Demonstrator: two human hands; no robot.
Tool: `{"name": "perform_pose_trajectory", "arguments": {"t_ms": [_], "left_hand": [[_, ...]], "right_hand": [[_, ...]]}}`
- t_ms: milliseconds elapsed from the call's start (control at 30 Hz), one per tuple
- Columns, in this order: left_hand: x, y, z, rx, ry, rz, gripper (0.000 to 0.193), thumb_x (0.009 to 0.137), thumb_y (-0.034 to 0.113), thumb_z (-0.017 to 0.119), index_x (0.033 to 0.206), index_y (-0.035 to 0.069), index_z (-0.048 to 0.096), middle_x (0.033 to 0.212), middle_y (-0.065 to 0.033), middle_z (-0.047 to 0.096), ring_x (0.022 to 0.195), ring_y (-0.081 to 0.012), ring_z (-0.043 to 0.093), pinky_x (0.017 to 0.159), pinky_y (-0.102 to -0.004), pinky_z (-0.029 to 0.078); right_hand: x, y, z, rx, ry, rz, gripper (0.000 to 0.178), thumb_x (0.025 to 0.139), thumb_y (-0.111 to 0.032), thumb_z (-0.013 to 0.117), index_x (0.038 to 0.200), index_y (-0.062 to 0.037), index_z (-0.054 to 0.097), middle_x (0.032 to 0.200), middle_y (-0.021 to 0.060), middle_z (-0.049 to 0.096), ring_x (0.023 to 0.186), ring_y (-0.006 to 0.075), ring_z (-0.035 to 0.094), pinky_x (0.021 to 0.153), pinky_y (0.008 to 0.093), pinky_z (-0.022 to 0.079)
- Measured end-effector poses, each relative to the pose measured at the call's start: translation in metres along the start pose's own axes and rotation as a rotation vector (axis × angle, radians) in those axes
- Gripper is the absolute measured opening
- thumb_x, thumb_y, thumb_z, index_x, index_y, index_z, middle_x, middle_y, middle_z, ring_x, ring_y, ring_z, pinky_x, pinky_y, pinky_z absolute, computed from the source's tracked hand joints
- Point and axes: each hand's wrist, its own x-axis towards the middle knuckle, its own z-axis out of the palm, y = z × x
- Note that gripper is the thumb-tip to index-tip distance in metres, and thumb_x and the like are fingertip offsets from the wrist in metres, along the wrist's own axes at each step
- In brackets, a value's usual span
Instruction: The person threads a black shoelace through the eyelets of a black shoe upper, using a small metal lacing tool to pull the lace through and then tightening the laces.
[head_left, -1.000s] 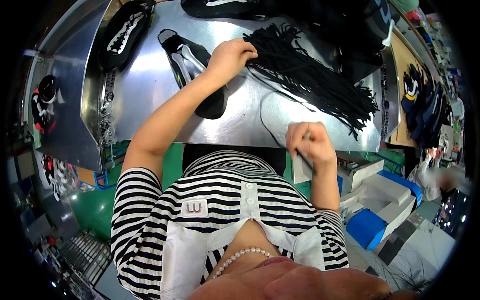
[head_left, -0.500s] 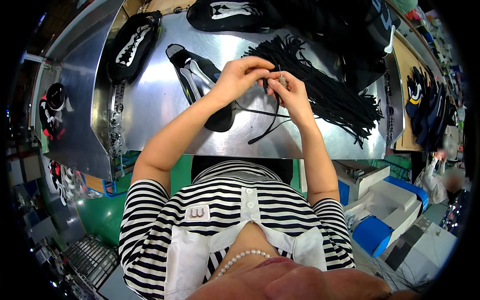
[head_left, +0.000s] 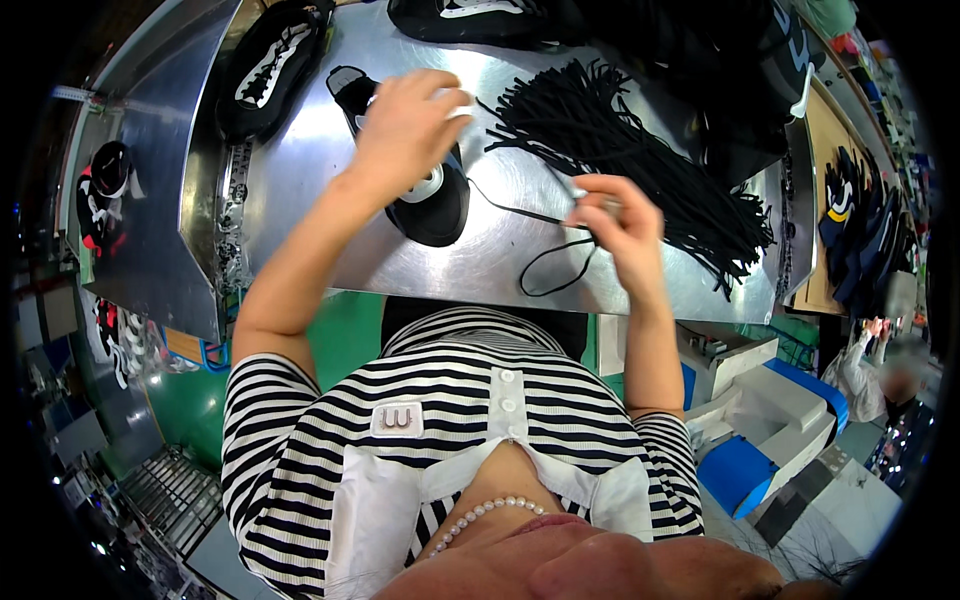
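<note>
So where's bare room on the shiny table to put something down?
One bare patch on the table is at the left, between the top-left black shoe and the left forearm; another is between the middle shoe and the near edge, left of the lace loop. It's crowded at the far right, with the black lace bundle and dark pile.

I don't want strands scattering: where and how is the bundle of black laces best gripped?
Probably grip the bundle of black laces around its middle, coming from the near side and closing across the strands. They lie lengthwise and gathered there, while both ends splay loose. Bare metal tabletop shows on the near side; dark items crowd the far side.
</note>
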Motion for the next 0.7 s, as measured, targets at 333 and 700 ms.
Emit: {"name": "perform_pose_trajectory", "arguments": {"t_ms": [333, 700], "left_hand": [[-0.086, -0.035, -0.083, -0.074, -0.384, -0.21, 0.033, 0.08, 0.017, 0.076, 0.1, 0.001, 0.054, 0.091, -0.0134, 0.056, 0.084, -0.0353, 0.056, 0.073, -0.0397, 0.045], [-0.11, -0.019, -0.07, -0.211, -0.615, -0.376, 0.039, 0.088, 0.018, 0.069, 0.12, -0.001, 0.058, 0.092, -0.0197, 0.064, 0.075, -0.0318, 0.062, 0.071, -0.0382, 0.05]], "right_hand": [[-0.076, -0.025, -0.019, 0.135, -0.144, 0.488, 0.01, 0.095, -0.004, 0.056, 0.099, -0.004, 0.065, 0.078, 0.0026, 0.062, 0.061, 0.0063, 0.055, 0.047, 0.0175, 0.038], [0.082, 0.051, 0.032, -0.394, 0.153, -0.104, 0.017, 0.09, -0.016, 0.065, 0.099, -0.0014, 0.066, 0.08, 0.0087, 0.068, 0.065, 0.0136, 0.06, 0.063, 0.0293, 0.048]]}}
